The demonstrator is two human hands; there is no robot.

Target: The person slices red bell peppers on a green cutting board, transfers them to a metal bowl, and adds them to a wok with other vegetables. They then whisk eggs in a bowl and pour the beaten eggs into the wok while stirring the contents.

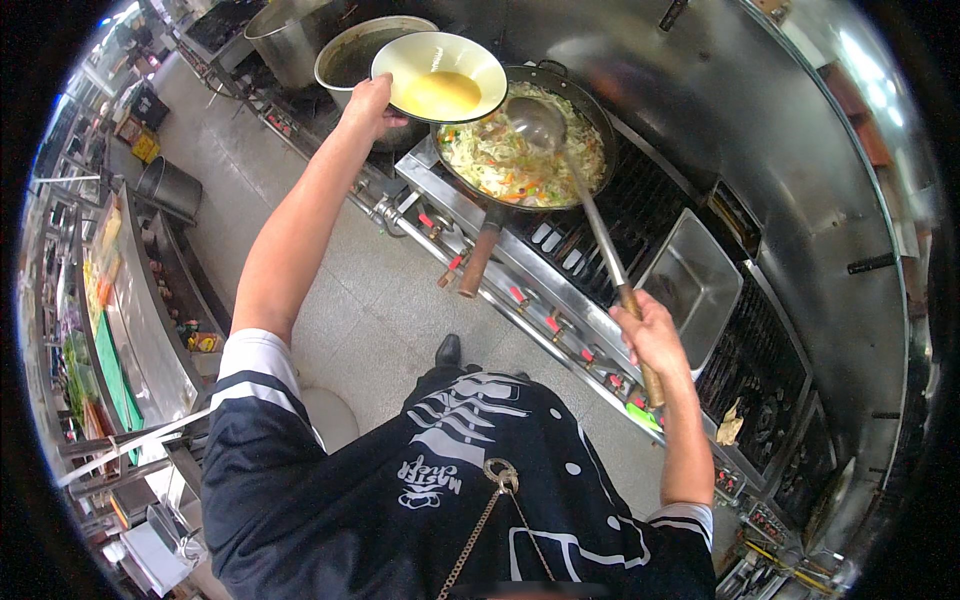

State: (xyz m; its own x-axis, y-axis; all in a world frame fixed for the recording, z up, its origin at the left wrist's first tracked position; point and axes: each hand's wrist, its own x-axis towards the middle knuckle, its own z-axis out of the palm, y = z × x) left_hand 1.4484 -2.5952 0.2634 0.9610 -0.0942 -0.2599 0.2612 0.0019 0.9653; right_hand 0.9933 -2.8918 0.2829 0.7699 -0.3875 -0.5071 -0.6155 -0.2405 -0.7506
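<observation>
My left hand [373, 108] grips the rim of a white bowl [482, 62] with a dark edge. Yellow liquid [440, 96] lies in the bowl, which is tilted beside and partly over a wok. Shredded cabbage and bits of carrot [500, 165] fill the wok [604, 135], whose wooden handle [483, 255] points toward me. My right hand [650, 335] is closed round the wooden end of a long ladle [597, 220]. The ladle's round bowl rests among the vegetables, its inside partly seen.
Large metal pots [330, 62] stand left of the wok. A rectangular steel pan [690, 285] sits on the stove grates to the right. Red-handled gas valves [555, 322] line the stove's front. Behind me on the left is a counter [150, 350] with vegetables; a grey bin [170, 187] stands on the floor.
</observation>
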